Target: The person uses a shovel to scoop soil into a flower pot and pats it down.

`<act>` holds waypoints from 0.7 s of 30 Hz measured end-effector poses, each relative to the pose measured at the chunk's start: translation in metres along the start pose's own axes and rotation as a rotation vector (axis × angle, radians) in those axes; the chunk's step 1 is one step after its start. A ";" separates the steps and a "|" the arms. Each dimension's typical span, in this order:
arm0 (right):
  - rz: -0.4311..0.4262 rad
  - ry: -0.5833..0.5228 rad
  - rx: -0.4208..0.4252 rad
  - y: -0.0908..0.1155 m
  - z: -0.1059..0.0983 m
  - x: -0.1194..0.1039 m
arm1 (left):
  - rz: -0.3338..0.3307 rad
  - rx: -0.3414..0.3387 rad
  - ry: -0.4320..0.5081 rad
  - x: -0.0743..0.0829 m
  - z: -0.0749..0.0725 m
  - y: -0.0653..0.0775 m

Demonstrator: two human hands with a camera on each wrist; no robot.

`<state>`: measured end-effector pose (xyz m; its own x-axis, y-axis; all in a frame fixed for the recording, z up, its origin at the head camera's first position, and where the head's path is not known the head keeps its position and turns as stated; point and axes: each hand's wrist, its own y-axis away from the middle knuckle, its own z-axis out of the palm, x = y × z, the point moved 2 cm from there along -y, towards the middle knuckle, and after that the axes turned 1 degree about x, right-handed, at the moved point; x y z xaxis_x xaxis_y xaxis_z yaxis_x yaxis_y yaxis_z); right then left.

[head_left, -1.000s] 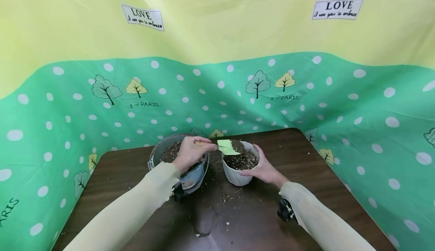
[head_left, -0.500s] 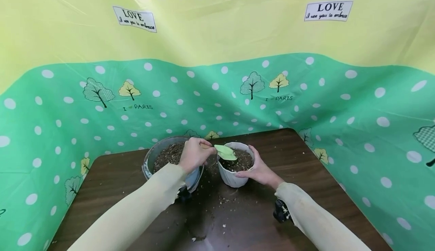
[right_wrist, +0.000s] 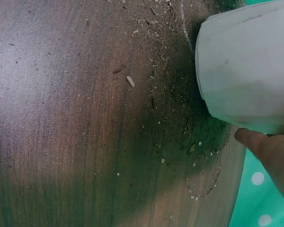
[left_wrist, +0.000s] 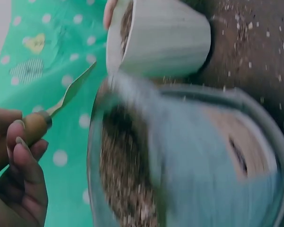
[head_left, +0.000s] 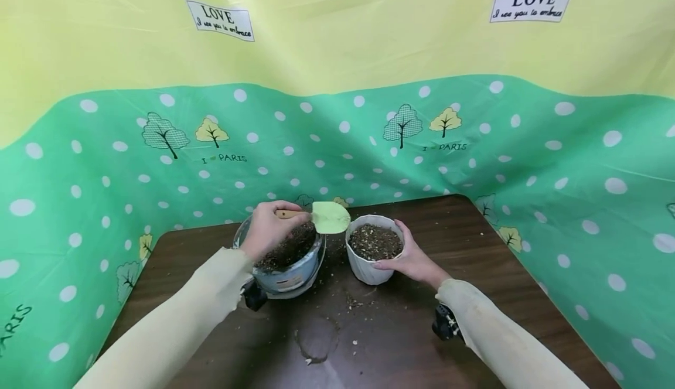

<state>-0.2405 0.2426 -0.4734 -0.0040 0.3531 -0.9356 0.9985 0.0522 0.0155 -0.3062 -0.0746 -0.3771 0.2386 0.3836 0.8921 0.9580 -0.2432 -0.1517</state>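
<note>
My left hand (head_left: 268, 231) grips the wooden handle of a small trowel with a pale green blade (head_left: 331, 218). It holds the trowel above a blue-grey bucket (head_left: 289, 282) of dark soil, with the blade pointing right toward the pot. In the left wrist view the fingers curl round the handle (left_wrist: 34, 126), and no soil heap shows on the blade. My right hand (head_left: 413, 261) holds the right side of a white pot (head_left: 365, 268), thumb in front and fingers behind. The pot stands upright, with soil (head_left: 375, 241) up near its rim.
Both containers stand side by side toward the back of a dark wooden table (head_left: 448, 242). Crumbs of soil and pale bits (right_wrist: 130, 81) lie scattered in front of the pot. A green and yellow printed cloth (head_left: 337, 143) hangs around the table's back and sides.
The trowel has tipped its soil into the pot, then moved left and up out of it, over the bucket side. The right hand keeps its hold on the pot.
</note>
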 end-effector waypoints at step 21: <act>-0.002 0.027 -0.008 -0.015 -0.001 0.020 | 0.121 0.066 -0.464 -0.020 -0.126 0.008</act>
<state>-0.2561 0.2498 -0.4916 -0.0073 0.3784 -0.9256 0.9981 0.0599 0.0166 -0.3232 -0.1961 -0.3423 0.3807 0.7165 0.5845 0.9233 -0.2599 -0.2828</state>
